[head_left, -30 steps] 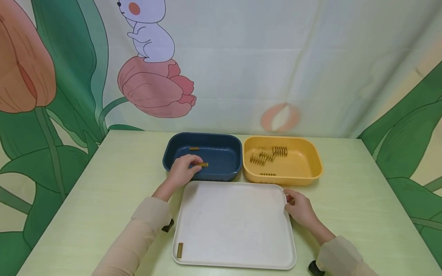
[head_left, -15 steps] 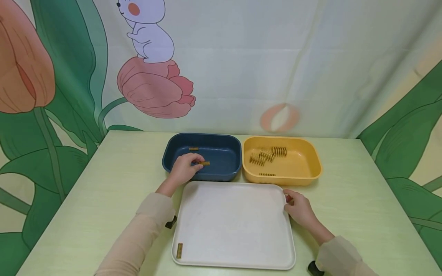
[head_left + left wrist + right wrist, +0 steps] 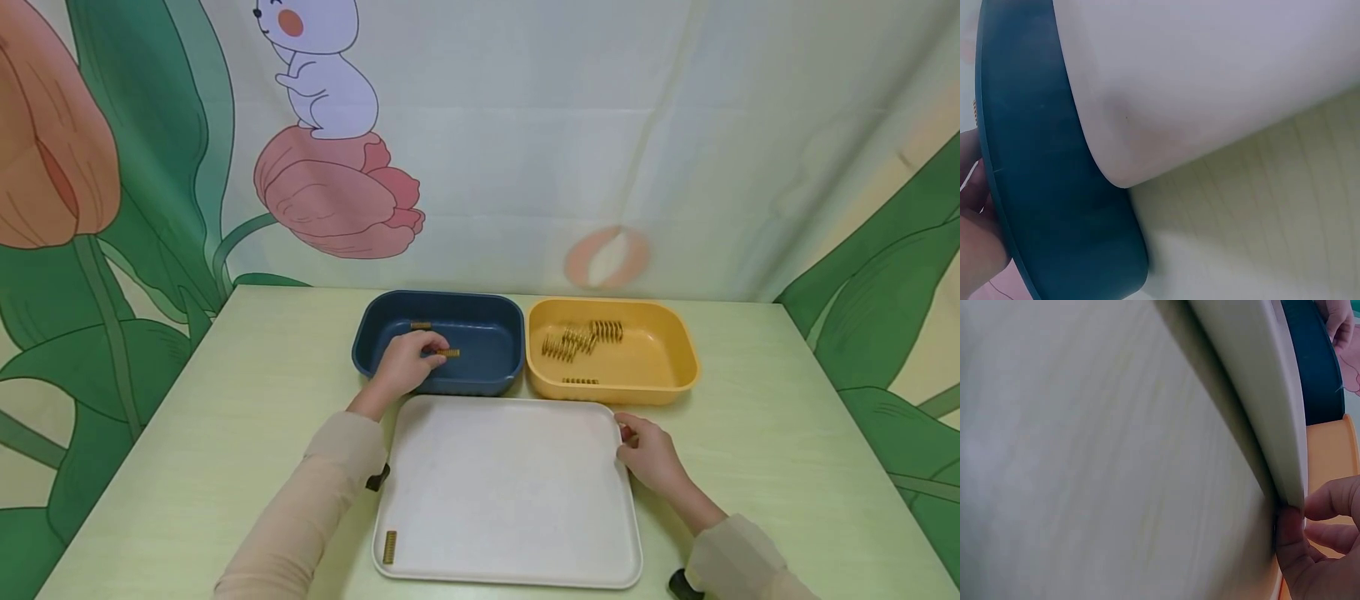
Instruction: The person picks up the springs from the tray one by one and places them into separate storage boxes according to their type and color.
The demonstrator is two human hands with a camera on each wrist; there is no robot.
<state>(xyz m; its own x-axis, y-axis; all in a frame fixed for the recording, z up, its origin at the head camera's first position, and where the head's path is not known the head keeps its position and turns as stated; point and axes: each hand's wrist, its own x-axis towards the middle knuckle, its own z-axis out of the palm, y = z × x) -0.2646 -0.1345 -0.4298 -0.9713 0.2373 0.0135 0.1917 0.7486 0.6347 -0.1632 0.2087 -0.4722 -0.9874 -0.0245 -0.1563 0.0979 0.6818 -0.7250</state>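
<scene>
Over the dark blue bin (image 3: pixel 487 333), my left hand (image 3: pixel 401 364) pinches a small brass coil spring (image 3: pixel 451 352) between thumb and fingers. The spring sticks out to the right of the fingertips. Another spring (image 3: pixel 421 325) lies near the bin's back wall. In the left wrist view the bin's outer wall (image 3: pixel 1054 156) hides most of the fingers. My right hand (image 3: pixel 654 457) grips the white tray (image 3: pixel 510 492) at its upper right corner; the right wrist view shows thumb and fingers (image 3: pixel 1335 497) on either side of the rim. One spring (image 3: pixel 390 547) stands lengthwise along the tray's lower left corner.
A yellow bin (image 3: pixel 652 358) stands close beside the blue one, holding several larger coil springs (image 3: pixel 577 337). Both bins sit just behind the tray on a pale green table (image 3: pixel 765 433). A printed curtain (image 3: pixel 510 167) hangs behind the table.
My left hand has shifted slightly right and farther back over the blue bin, carrying the spring with it. The right hand keeps its hold on the tray corner.
</scene>
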